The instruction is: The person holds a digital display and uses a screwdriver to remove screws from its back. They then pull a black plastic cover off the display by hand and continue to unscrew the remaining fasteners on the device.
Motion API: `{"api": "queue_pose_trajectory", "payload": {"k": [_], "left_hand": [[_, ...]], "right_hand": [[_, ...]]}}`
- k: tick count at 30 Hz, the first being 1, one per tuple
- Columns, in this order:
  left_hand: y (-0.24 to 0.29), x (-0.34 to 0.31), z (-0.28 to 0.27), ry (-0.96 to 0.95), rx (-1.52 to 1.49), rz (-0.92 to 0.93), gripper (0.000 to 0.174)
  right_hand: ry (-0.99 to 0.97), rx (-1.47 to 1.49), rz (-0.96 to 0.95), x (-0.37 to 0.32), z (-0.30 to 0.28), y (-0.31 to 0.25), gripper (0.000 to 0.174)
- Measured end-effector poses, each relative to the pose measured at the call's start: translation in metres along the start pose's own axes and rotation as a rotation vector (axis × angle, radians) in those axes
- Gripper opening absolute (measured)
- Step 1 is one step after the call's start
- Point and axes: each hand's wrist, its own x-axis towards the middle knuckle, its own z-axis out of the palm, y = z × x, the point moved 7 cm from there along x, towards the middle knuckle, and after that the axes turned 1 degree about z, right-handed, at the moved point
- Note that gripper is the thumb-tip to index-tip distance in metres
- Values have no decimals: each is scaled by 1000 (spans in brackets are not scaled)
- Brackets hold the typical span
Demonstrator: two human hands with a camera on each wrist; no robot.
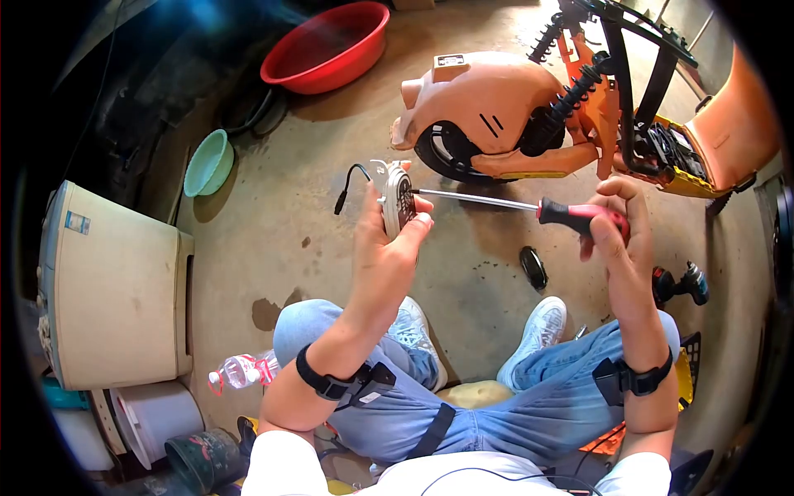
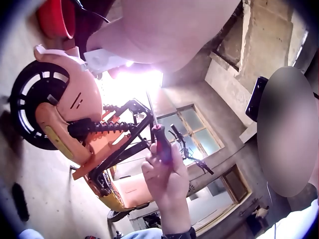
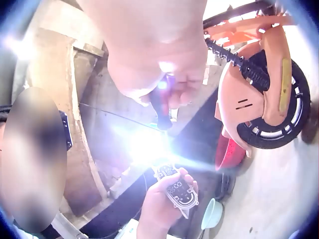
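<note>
A scooter's instrument panel, with a pale rim and a dark face, is held up by my left hand. In the right wrist view the face of the instrument panel shows digit-shaped markings. A short black cable with a plug hangs off its left side. My right hand grips the red and black handle of a screwdriver. The long shaft runs left, its tip right at the panel's face. From the left wrist, the screwdriver shows upright in my right hand.
A stripped orange scooter stands ahead, its shock absorbers and wiring exposed. On the floor lie a black oval part and a cordless drill. A red basin, a green basin, a plastic bottle and a cream cabinet are leftward.
</note>
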Motion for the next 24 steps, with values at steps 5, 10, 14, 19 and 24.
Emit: {"api": "queue_pose_trajectory", "payload": {"k": [5,10,14,19,24], "left_hand": [[-4,0,2,-29,26,27,51],[-5,1,2,-40,51,26,51],[-4,0,4,-44,28,24,49],[-5,1,4,-40,0,14,49],[-4,0,3,-17,8,-20,49]], "right_hand": [[-24,161,130,-3,1,2,52],[-74,94,42,-1,11,-12,53],[-1,16,185,-3,-10,2,44],[-14,110,246,-2,7,5,39],[97,-34,-126,0,9,-8,51]]}}
